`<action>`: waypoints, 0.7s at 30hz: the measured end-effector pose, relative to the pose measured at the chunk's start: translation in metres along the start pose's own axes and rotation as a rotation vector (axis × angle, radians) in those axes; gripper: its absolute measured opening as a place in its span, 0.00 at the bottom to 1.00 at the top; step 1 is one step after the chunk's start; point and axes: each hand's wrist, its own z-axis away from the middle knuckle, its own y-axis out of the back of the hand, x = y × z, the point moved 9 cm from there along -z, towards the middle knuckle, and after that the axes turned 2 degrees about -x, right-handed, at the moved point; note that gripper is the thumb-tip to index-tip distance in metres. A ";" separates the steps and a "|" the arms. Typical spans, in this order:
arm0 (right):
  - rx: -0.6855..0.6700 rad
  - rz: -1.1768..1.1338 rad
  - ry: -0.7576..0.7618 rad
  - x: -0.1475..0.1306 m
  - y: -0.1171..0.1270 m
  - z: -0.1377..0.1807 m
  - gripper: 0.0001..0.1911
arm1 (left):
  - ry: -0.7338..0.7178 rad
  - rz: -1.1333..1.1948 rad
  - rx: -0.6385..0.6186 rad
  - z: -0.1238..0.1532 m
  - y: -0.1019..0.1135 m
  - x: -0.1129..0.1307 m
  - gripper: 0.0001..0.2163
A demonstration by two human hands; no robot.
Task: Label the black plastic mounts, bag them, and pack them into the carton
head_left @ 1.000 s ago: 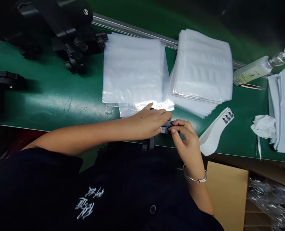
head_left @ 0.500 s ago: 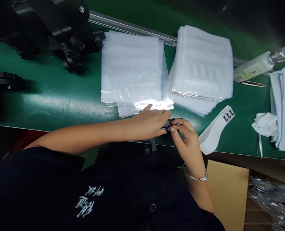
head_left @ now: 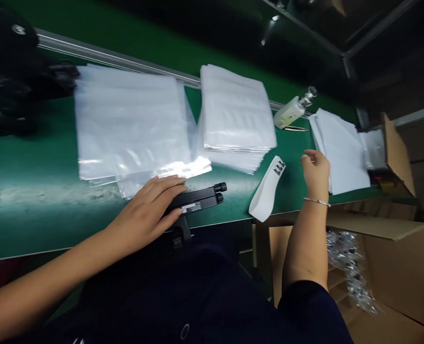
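My left hand [head_left: 151, 206] is wrapped over a black device [head_left: 201, 196] at the green bench's front edge. Two ribbed knobs stick out of the device's right end, and a small printed label sits on its side. A black bracket-like part hangs below it, past the edge. On the right, my right hand [head_left: 316, 169] is raised beside a stack of white sheets [head_left: 348, 153], its fingers curled in. Whatever those fingers may hold is hidden. Between my hands lies a folded white strip of labels [head_left: 265, 193] with black printed marks at one end.
Two piles of clear plastic bags, one left [head_left: 133, 119] and one right [head_left: 237, 114], lie behind the device. A pump bottle [head_left: 290, 112] and tweezers [head_left: 296, 129] are at the back. Black equipment [head_left: 15, 81] stands far left. Below right is an open cardboard box [head_left: 394, 258] with bagged parts.
My right hand has left the black device and moved right, to the white sheets. My left hand still holds the device, whose knobbed end now shows. The view has swung right.
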 end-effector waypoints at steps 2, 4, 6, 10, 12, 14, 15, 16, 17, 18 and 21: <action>-0.031 0.208 -0.010 0.016 -0.003 -0.035 0.22 | 0.013 0.028 0.027 0.002 -0.004 -0.004 0.19; -0.096 0.408 0.021 0.019 -0.016 -0.059 0.27 | 0.020 0.040 0.043 0.002 -0.006 -0.005 0.19; -0.153 0.500 0.062 0.013 -0.034 -0.077 0.29 | 0.022 0.030 0.051 0.001 -0.006 -0.004 0.18; -0.218 0.530 0.124 -0.010 -0.061 -0.108 0.32 | 0.011 -0.044 0.045 0.000 -0.003 0.003 0.18; -0.233 0.557 0.125 -0.019 -0.067 -0.119 0.28 | 0.014 -0.082 0.053 0.000 0.000 0.005 0.17; -0.239 0.584 0.121 -0.021 -0.066 -0.123 0.23 | 0.032 -0.092 0.064 0.002 0.004 0.006 0.17; -0.241 0.595 0.123 -0.019 -0.065 -0.123 0.21 | 0.044 -0.087 0.066 0.002 0.005 0.005 0.17; -0.248 0.601 0.130 -0.016 -0.063 -0.121 0.19 | 0.054 -0.077 0.064 0.003 0.006 0.005 0.17; -0.251 0.602 0.138 -0.011 -0.061 -0.119 0.18 | 0.060 -0.066 0.066 0.003 0.007 0.004 0.17; -0.253 0.600 0.144 -0.006 -0.057 -0.116 0.15 | 0.062 -0.056 0.069 0.002 0.008 0.003 0.16; -0.231 0.585 0.143 0.009 -0.044 -0.105 0.08 | 0.037 -0.030 0.080 0.000 0.009 0.004 0.15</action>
